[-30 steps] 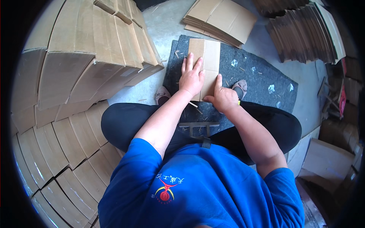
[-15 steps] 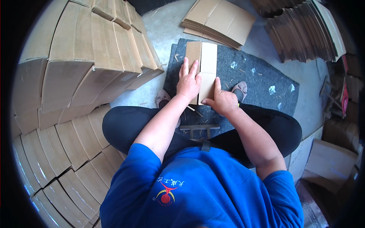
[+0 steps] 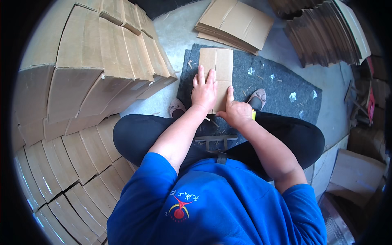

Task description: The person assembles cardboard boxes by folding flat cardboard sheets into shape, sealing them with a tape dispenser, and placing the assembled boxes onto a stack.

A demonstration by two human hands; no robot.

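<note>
A flat brown cardboard piece (image 3: 220,69) lies on a dark grey felt mat (image 3: 281,90) in front of me. My left hand (image 3: 203,92) presses flat on its near left part, fingers spread. At the piece's near right edge sits my right hand (image 3: 236,112), thumb laid up along the cardboard and fingers curled; something yellow shows just behind it, too hidden to tell what. My black-trousered legs and two shoes frame the mat's near side.
Rows of folded cardboard boxes (image 3: 98,69) fill the left side, from the far corner round to my knee. A stack of flat sheets (image 3: 237,24) lies beyond the mat. More cardboard bundles (image 3: 326,32) stand far right. A small metal frame (image 3: 214,141) sits between my knees.
The cardboard piece looks shifted slightly away from me on the mat. Both hands stay pressed on its near end, the left fingers reaching a little farther.
</note>
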